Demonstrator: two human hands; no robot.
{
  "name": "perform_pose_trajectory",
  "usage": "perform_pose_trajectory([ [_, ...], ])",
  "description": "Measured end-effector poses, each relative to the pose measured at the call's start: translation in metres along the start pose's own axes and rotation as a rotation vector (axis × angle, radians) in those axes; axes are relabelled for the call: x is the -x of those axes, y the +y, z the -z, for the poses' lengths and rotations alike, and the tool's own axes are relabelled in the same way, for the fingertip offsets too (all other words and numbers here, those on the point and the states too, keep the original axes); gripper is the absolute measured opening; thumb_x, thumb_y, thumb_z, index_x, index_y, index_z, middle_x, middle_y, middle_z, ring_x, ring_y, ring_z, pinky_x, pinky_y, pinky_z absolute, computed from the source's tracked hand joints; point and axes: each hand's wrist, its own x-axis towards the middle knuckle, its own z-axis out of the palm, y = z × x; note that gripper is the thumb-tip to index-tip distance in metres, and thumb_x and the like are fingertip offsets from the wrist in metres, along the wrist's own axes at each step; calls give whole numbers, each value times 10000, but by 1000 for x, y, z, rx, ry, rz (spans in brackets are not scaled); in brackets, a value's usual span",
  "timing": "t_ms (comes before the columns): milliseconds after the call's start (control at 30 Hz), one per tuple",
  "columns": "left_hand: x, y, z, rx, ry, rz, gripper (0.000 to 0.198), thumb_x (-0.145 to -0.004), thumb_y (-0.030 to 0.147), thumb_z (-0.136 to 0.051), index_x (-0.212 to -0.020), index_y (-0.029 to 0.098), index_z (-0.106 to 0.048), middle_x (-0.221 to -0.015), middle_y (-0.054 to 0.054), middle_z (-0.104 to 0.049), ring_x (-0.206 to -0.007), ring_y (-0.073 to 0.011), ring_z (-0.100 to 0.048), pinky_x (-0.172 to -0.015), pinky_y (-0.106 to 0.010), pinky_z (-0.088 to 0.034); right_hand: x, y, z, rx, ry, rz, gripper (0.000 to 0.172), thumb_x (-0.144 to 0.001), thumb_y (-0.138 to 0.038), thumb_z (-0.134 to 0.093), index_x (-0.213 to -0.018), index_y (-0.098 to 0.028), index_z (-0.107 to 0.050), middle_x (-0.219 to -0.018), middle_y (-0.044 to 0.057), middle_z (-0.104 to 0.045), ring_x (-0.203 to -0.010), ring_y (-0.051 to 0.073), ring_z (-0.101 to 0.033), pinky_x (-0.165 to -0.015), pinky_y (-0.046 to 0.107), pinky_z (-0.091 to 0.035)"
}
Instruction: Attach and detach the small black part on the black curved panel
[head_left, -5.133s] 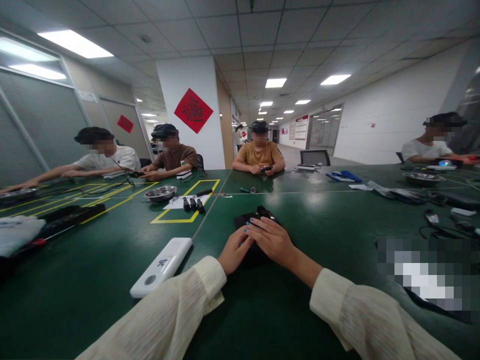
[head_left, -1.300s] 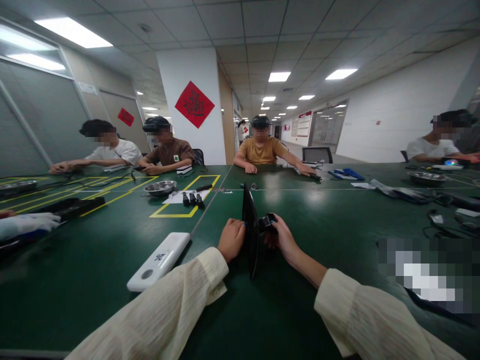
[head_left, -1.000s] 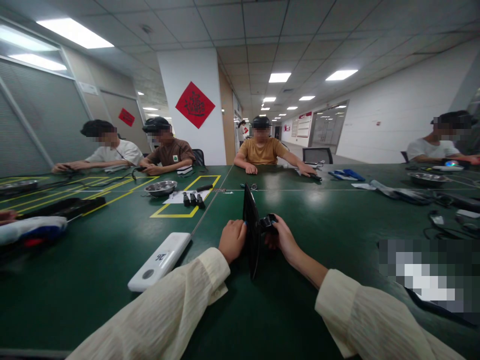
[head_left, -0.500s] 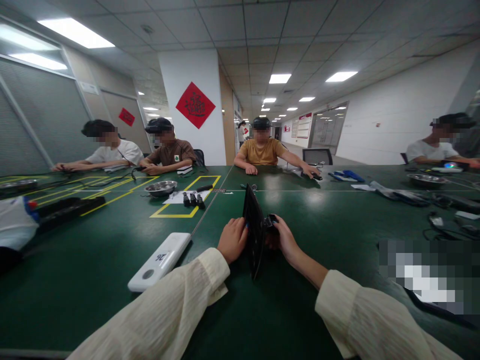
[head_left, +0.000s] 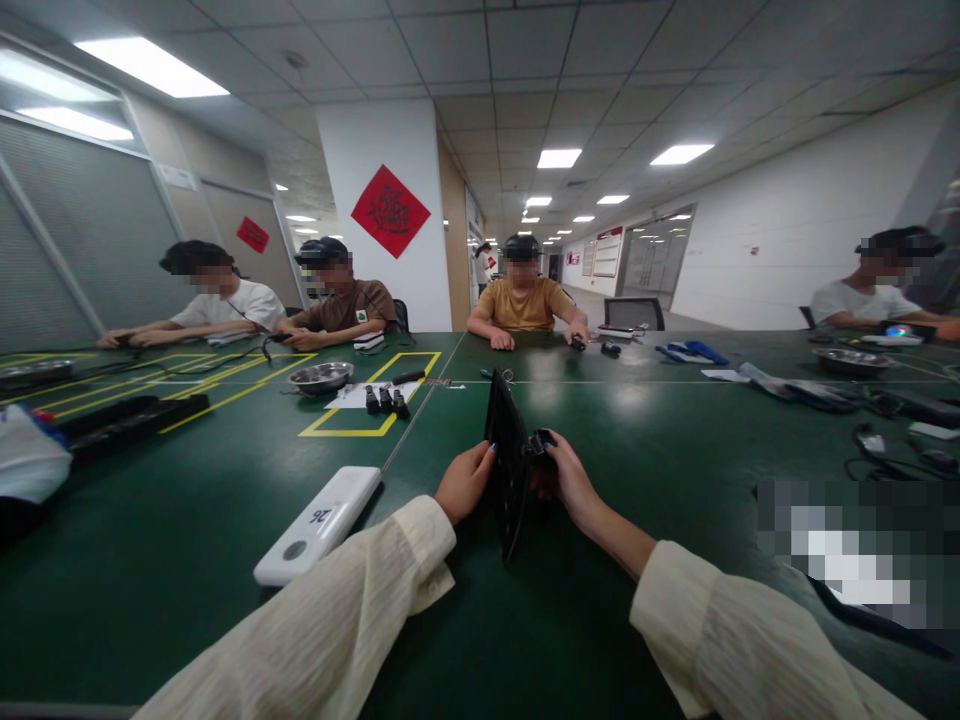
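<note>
Black panel (head_left: 508,470) is up on edge between both hands, nearly edge-on to my camera; I can't tell whether its lower edge meets the table (head_left: 465,640). Right hand (head_left: 568,478): fingers clamped around a small black block (head_left: 538,444) at the panel's right side. Left hand (head_left: 461,487): thumb against the panel's left side, other fingers mostly hidden, so I can't tell whether they close on it or only brace it.

Progress, my judgement: panel raised and block in place beside it, so handling is well under way. Whether the two are joined I can't make out. Left undone: neither is let go or set down.

Around: white device (head_left: 319,525) marked 26 lies to the left, untouched. Three black pieces (head_left: 385,402) sit on or beside the paper (head_left: 346,398), inside yellow tape (head_left: 349,434), near a metal bowl (head_left: 321,378); no hand on them. Co-worker (head_left: 525,305) opposite has one hand at a small dark item (head_left: 577,343).
</note>
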Motion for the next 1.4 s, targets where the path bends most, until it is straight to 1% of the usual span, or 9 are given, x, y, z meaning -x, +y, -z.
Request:
perform_pose_trajectory([
  [200, 0, -2, -2, 67, -8, 19, 481, -861, 477, -242, -794, 151, -589, -787, -37, -627, -758, -182, -561, -725, -278, -425, 0, -1, -1, 14, -1, -12, 528, -759, -382, -414, -1239, -177, -339, -503, -25, -555, -404, 144, -512, -344, 204, -327],
  [400, 1, 2, 1, 1, 16, -48, 436, -864, 376, -226, -834, 143, -594, -892, -84, -633, -907, -204, -557, -853, -311, -398, 0, 1, -2, 43, -8, -10, 562, -759, -397, -395, -1265, -165, -316, -450, -30, -528, -365, 146, -484, -336, 200, -295],
  [467, 1, 5, 2, -40, 9, -35, 432, -860, 365, -223, -814, 139, -588, -883, -94, -631, -891, -210, -560, -839, -322, -403, -1, 2, -1, 49, -5, 5, 563, -762, -402, -396, -1267, -165, -314, -454, -29, -530, -365, 145, -482, -337, 201, -295],
  [567, 1, 5, 3, -85, -20, -18, 460, -870, 372, -189, -713, 148, -559, -782, -79, -619, -778, -193, -565, -776, -320, -420, -1, 2, 0, 58, -16, 11, 553, -771, -402, -386, -1264, -163, -317, -453, -29, -529, -360, 141, -472, -338, 203, -293],
  [633, 1, 4, 2, -137, -5, -23, 458, -876, 371, -176, -696, 156, -537, -757, -69, -603, -758, -185, -554, -768, -323, -420, 0, 1, -1, 59, -23, 11, 551, -773, -397, -383, -1266, -161, -314, -460, -27, -532, -365, 140, -473, -341, 203, -295],
  [800, 3, 0, -2, -241, 119, -55, 343, -877, 334, -200, -792, 163, -485, -836, -76, -554, -827, -184, -523, -815, -343, -418, 3, -4, -4, 78, -15, -11, 540, -776, -383, -375, -1264, -157, -319, -462, -20, -538, -378, 144, -483, -349, 199, -296],
  [1000, 3, -1, -2, -219, 126, -89, 341, -887, 345, -194, -820, 168, -477, -829, -72, -536, -810, -180, -518, -802, -342, -437, 4, -6, -5, 83, -7, -18, 539, -776, -362, -359, -1266, -143, -307, -450, -25, -523, -359, 137, -470, -340, 191, -281],
  [1233, 4, -9, -5, -213, 171, -69, 322, -871, 299, -255, -980, 174, -531, -989, -76, -586, -980, -181, -519, -880, -338, -410, 2, -4, -4, 81, -2, -25, 565, -768, -385, -373, -1275, -147, -297, -449, -22, -530, -366, 146, -484, -340, 196, -291],
  [1400, 3, -2, -1, -240, 124, -63, 333, -870, 301, -261, -922, 165, -559, -934, -77, -609, -924, -187, -543, -842, -324, -413, 2, -4, -3, 91, -10, -30, 553, -772, -389, -363, -1267, -150, -304, -454, -18, -540, -368, 143, -482, -342, 198, -293],
])
